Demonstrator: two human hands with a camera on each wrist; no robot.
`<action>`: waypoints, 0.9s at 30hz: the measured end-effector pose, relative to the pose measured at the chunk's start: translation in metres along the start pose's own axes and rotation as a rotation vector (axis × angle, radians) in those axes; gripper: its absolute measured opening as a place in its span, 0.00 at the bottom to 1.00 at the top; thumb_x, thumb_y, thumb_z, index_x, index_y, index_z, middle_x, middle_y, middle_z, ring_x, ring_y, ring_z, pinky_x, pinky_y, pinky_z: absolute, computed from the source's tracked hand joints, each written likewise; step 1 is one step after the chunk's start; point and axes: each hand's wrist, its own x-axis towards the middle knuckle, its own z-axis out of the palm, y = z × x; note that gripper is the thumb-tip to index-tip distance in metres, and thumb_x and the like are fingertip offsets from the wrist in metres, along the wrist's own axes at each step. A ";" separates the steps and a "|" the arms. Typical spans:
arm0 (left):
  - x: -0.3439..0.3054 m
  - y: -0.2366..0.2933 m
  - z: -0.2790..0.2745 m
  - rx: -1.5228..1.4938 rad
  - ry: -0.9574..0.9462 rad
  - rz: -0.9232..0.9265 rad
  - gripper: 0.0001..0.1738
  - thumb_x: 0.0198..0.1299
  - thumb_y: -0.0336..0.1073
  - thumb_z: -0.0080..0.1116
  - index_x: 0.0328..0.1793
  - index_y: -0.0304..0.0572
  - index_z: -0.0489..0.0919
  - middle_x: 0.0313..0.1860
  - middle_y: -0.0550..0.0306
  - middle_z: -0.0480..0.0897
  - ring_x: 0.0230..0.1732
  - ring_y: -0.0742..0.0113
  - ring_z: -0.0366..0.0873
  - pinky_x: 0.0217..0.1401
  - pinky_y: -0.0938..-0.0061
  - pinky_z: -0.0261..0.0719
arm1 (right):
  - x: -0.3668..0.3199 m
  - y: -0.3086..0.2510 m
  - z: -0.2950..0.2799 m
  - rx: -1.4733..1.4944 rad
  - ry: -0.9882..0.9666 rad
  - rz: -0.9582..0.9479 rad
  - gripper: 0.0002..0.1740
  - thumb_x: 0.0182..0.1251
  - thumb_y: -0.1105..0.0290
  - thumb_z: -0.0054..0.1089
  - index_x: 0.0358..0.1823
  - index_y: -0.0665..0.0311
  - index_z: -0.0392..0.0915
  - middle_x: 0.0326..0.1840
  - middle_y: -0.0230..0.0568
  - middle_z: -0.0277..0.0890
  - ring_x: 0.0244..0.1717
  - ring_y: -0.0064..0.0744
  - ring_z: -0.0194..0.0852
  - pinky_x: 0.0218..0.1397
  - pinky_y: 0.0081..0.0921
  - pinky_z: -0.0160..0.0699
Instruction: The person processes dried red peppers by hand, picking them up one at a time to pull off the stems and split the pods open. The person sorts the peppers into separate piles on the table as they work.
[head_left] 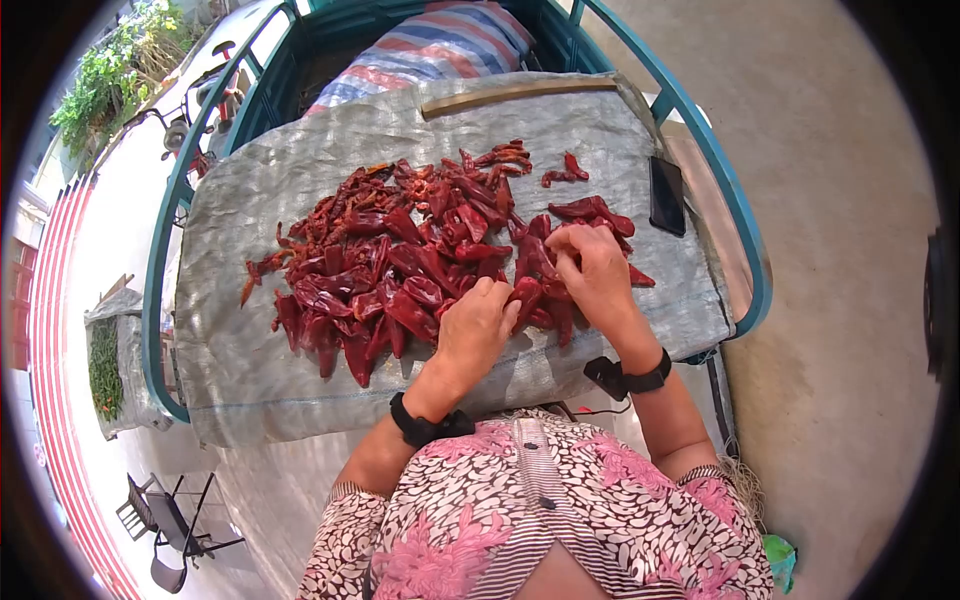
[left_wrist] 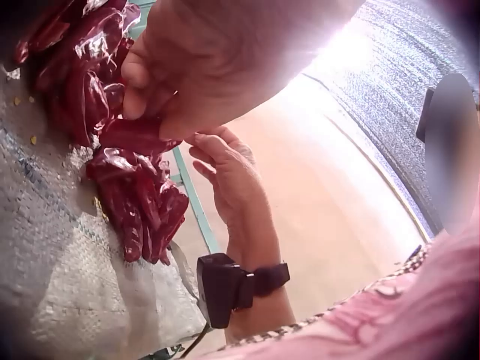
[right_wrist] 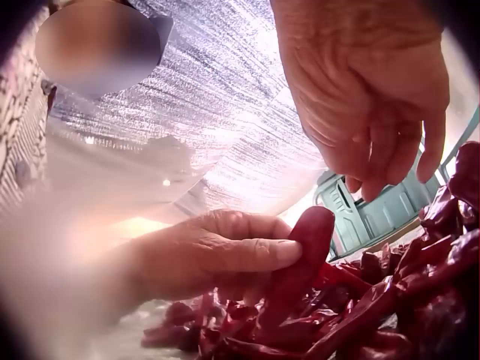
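Red peppers (head_left: 350, 290) heaped on a woven sheet (head_left: 235, 370), one gripped in the left hand (head_left: 472, 332)

Nearest, a blouse (head_left: 450, 530) with a dark mottled print, pink flowers and striped trim is seen, and a black strap is worn on each wrist. A smooth, rounded pepper (right_wrist: 300, 251) is clamped between the thumb and fingers of the left hand, at the heap's near edge. The right hand (head_left: 600, 280) is held over the heap's right side, its fingers loosely bent and slightly apart. Glossy, creased skins are shown at the front of the heap; at its back, smaller, shrivelled pieces are spread. The grey sheet is wrinkled and coarse. To the right, a black phone (head_left: 667, 195) is laid flat; along the far edge, a wooden strip (head_left: 520, 96) is placed. Beyond, a striped plastic bag (head_left: 430, 52) is enclosed by teal metal rails (head_left: 160, 270). Leafy plants (head_left: 115, 90) are seen farther off, at upper left.
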 end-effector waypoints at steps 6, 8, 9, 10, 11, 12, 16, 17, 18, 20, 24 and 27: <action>0.000 -0.002 0.014 -0.152 -0.031 -0.059 0.20 0.66 0.30 0.65 0.63 0.36 0.78 0.47 0.42 0.81 0.45 0.46 0.83 0.49 0.58 0.81 | 0.052 0.033 0.039 -0.586 -0.382 -0.249 0.13 0.67 0.58 0.63 0.50 0.48 0.87 0.46 0.42 0.87 0.59 0.48 0.78 0.77 0.60 0.50; 0.000 0.001 0.013 -0.151 -0.028 -0.104 0.21 0.66 0.29 0.65 0.64 0.35 0.77 0.49 0.41 0.80 0.47 0.47 0.83 0.51 0.60 0.82 | 0.051 0.051 0.063 -0.602 -0.363 -0.306 0.13 0.63 0.60 0.66 0.48 0.48 0.87 0.44 0.42 0.86 0.58 0.48 0.78 0.78 0.61 0.50; -0.002 0.000 0.013 -0.174 -0.053 -0.103 0.21 0.67 0.29 0.65 0.64 0.35 0.77 0.49 0.42 0.80 0.48 0.47 0.83 0.52 0.61 0.82 | 0.053 0.050 0.065 -0.612 -0.353 -0.335 0.13 0.61 0.61 0.68 0.48 0.48 0.87 0.43 0.43 0.86 0.58 0.48 0.78 0.78 0.62 0.50; -0.005 -0.001 0.012 -0.198 -0.079 -0.103 0.21 0.67 0.29 0.64 0.65 0.35 0.77 0.50 0.42 0.80 0.49 0.48 0.83 0.53 0.62 0.82 | 0.057 0.048 0.068 -0.619 -0.463 -0.263 0.13 0.67 0.56 0.65 0.50 0.46 0.87 0.48 0.45 0.86 0.66 0.49 0.74 0.83 0.63 0.40; -0.008 -0.002 0.011 -0.227 -0.105 -0.108 0.21 0.67 0.29 0.64 0.65 0.35 0.77 0.50 0.42 0.80 0.50 0.48 0.83 0.53 0.63 0.81 | 0.059 0.049 0.070 -0.597 -0.436 -0.277 0.12 0.66 0.57 0.65 0.48 0.46 0.87 0.46 0.44 0.86 0.65 0.49 0.75 0.83 0.64 0.41; -0.009 -0.001 0.009 -0.210 -0.117 -0.087 0.20 0.67 0.29 0.64 0.65 0.36 0.77 0.51 0.44 0.80 0.50 0.50 0.83 0.53 0.62 0.82 | 0.060 0.049 0.072 -0.572 -0.411 -0.290 0.11 0.66 0.59 0.65 0.47 0.47 0.88 0.45 0.44 0.86 0.64 0.49 0.75 0.83 0.64 0.41; -0.009 0.004 0.005 -0.177 -0.065 -0.093 0.21 0.67 0.27 0.63 0.66 0.38 0.77 0.48 0.47 0.81 0.46 0.54 0.83 0.50 0.64 0.81 | 0.066 0.051 0.070 -0.417 -0.361 -0.244 0.07 0.64 0.65 0.65 0.41 0.51 0.88 0.38 0.44 0.85 0.56 0.47 0.80 0.80 0.63 0.47; -0.008 0.003 0.006 -0.180 -0.008 -0.085 0.22 0.67 0.26 0.63 0.68 0.39 0.77 0.47 0.48 0.81 0.44 0.55 0.83 0.49 0.64 0.81 | 0.065 0.051 0.065 -0.375 -0.282 -0.243 0.06 0.63 0.65 0.65 0.39 0.51 0.87 0.37 0.44 0.85 0.53 0.46 0.81 0.78 0.61 0.50; -0.007 0.002 0.006 -0.181 0.049 -0.075 0.24 0.67 0.26 0.63 0.69 0.41 0.76 0.46 0.49 0.81 0.42 0.56 0.83 0.47 0.65 0.81 | 0.063 0.050 0.057 -0.332 -0.203 -0.240 0.05 0.63 0.66 0.65 0.37 0.52 0.87 0.36 0.43 0.85 0.50 0.45 0.82 0.76 0.59 0.53; -0.002 0.013 0.001 -0.175 0.132 -0.164 0.27 0.66 0.25 0.62 0.73 0.43 0.74 0.43 0.50 0.81 0.39 0.57 0.82 0.44 0.65 0.81 | 0.058 0.034 0.031 -0.247 -0.186 -0.166 0.06 0.63 0.72 0.63 0.40 0.59 0.84 0.37 0.46 0.85 0.46 0.48 0.84 0.66 0.52 0.68; 0.008 0.028 -0.006 -0.009 0.156 -0.163 0.30 0.66 0.31 0.66 0.74 0.48 0.72 0.41 0.49 0.80 0.38 0.50 0.83 0.39 0.58 0.81 | 0.037 0.006 -0.012 0.232 -0.509 -0.126 0.11 0.64 0.77 0.60 0.48 0.66 0.79 0.42 0.51 0.85 0.50 0.54 0.84 0.56 0.46 0.79; 0.006 0.021 -0.004 0.059 0.105 -0.120 0.22 0.66 0.35 0.67 0.66 0.46 0.78 0.42 0.50 0.83 0.39 0.48 0.84 0.40 0.59 0.81 | 0.033 0.001 -0.016 0.372 -0.685 -0.147 0.13 0.65 0.77 0.60 0.51 0.67 0.76 0.44 0.54 0.85 0.51 0.58 0.84 0.52 0.45 0.81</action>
